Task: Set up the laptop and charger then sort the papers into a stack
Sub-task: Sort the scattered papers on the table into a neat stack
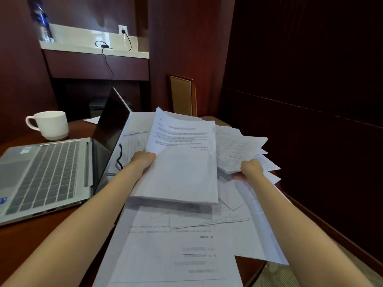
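Note:
My left hand point(143, 160) grips the left edge of a thick stack of printed papers point(182, 162), lifted above the table. My right hand point(250, 169) grips a smaller bundle of sheets point(238, 150) at the right. More loose papers point(176, 245) lie scattered under both, spreading to the near edge. An open silver laptop point(47, 175) sits at the left, its dark screen turned away. A black charger cable point(119, 156) loops beside the laptop's hinge and runs up to a wall socket point(123, 30) above the shelf.
A white cup point(50, 125) stands behind the laptop on the round wooden table point(24, 228). A water bottle point(43, 23) stands on the pale shelf point(93, 47). A chair back point(182, 96) rises behind the papers. Dark wood panelling fills the right.

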Demonstrator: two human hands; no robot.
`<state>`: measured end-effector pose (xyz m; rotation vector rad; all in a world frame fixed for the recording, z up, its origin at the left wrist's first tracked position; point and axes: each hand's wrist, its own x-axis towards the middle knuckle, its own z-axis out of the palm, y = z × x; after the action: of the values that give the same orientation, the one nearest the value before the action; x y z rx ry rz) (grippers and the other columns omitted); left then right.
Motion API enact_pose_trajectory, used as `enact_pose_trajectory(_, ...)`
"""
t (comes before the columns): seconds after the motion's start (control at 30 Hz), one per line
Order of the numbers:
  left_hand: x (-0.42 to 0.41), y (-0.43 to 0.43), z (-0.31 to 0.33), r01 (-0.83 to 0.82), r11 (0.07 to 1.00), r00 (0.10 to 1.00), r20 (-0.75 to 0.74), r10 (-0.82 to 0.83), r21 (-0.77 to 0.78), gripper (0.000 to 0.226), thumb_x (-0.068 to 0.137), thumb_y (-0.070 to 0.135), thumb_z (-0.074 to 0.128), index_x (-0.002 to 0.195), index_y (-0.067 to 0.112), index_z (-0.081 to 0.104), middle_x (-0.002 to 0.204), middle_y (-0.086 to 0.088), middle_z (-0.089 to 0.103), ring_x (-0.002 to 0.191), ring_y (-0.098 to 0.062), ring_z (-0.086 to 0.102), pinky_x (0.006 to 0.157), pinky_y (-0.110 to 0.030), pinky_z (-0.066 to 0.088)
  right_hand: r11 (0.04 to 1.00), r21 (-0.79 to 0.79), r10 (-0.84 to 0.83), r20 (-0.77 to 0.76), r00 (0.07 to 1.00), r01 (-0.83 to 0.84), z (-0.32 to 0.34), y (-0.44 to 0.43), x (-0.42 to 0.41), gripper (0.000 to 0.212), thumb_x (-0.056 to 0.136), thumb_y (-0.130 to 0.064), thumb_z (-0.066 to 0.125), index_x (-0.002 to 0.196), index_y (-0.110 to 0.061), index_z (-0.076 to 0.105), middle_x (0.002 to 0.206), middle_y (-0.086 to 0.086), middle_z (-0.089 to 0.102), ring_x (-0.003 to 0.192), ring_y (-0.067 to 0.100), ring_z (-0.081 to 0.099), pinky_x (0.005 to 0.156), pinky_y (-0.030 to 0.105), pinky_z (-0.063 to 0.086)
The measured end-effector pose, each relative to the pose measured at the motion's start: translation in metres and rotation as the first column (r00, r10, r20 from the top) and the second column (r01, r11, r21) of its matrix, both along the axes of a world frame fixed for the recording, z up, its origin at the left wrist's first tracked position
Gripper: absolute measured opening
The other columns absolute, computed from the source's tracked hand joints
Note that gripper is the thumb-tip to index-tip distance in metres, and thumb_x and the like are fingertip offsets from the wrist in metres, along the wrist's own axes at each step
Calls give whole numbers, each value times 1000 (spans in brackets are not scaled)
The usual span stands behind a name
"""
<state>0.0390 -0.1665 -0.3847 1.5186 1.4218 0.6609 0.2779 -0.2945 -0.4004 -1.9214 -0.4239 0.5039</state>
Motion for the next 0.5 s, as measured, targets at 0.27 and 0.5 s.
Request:
enact_pose_trajectory(0.27, 20, -6, 6, 5, 1000, 996, 89, -4, -5, 35, 97, 11, 44, 128, -4, 46, 81, -8, 49, 59, -14, 38, 60, -25, 35, 997, -80, -18, 25, 1000, 20, -2, -23, 31, 15, 86, -4, 37, 79, -4, 51, 99, 20, 64, 96, 38, 63, 89, 46, 52)
enact_pose_trajectory(0.5, 51, -24, -6, 124, 975, 974, 208, -85, -184, 37, 99, 13, 40, 132, -5, 42, 129, -12, 50, 113, -29, 51, 93, -31, 38, 957, 122, 281, -180, 943, -262, 6, -40, -5, 28, 96, -4, 44, 69, -9, 50, 61, 7, 53, 54, 17, 48, 50, 25, 45)
